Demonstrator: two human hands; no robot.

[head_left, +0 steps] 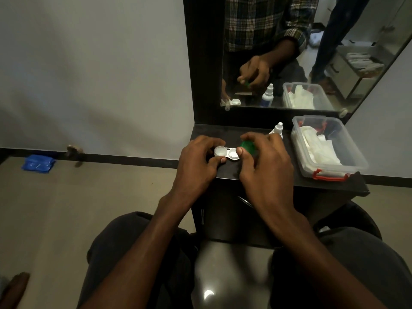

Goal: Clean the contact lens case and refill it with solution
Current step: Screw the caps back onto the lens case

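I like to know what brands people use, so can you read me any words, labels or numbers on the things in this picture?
No text can be read anywhere in this view.
Small white dropper bottle: no label legible; its mirror reflection shows a blue band, too blurred to read.
White two-well contact lens case: no marking visible.
Round green screw cap: none visible.
Clear plastic box with red clips: none visible.

I read this as a room in a home, at a dressing spot. A dark dressing table (267,175) stands against a plain grey wall (89,63), with a dark-framed mirror (289,63) fixed above it. A clear plastic storage box (334,166) with red clips sits on the tabletop. Tiled floor (66,197) with dark skirting; the mirror reflects a drawer unit (354,65) behind.
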